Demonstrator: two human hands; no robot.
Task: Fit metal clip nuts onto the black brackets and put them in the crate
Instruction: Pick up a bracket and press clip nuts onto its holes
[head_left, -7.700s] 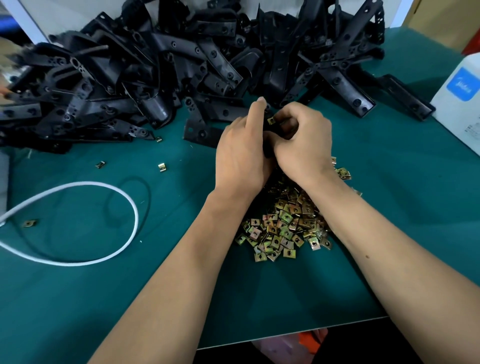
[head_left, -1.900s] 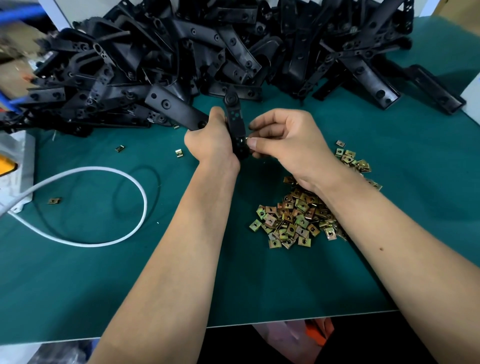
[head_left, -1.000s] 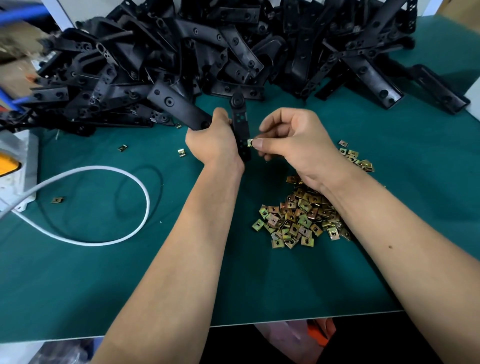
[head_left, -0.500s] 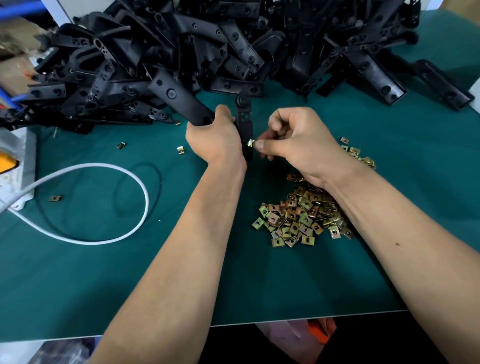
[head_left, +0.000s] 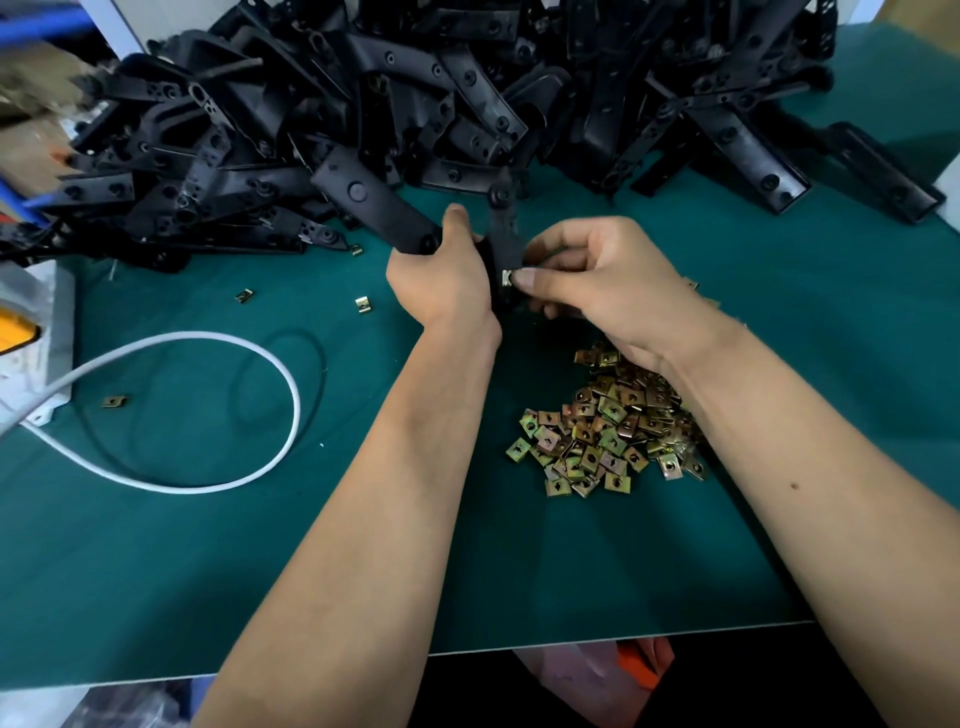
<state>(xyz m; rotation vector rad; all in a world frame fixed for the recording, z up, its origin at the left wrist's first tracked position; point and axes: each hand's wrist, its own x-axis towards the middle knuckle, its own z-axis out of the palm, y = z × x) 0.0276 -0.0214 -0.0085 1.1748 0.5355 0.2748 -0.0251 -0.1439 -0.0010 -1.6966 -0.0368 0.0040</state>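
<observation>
No crate shows in the head view, and nothing on the table sits in a container: the parts lie loose on the green mat (head_left: 727, 545). The person's left hand (head_left: 441, 280) is wrapped around a black bracket (head_left: 363, 200), whose long arm slants away to the far left while a narrower arm stands up between the two hands. The right hand (head_left: 602, 280) pinches a clip nut (head_left: 507, 278) between thumb and forefinger and holds it against the right edge of that narrower arm. How far the nut has gone onto the edge cannot be made out, since the fingertips cover most of it.

A heap of clip nuts (head_left: 602, 431) lies near the right forearm, which hides its right side. A pile of brackets (head_left: 467, 93) fills the far side of the table and is cut off at the top. A white cable (head_left: 249, 467) loops on the left, running to a grey box (head_left: 52, 332) cut off by the left edge. Three stray nuts lie left of the hands.
</observation>
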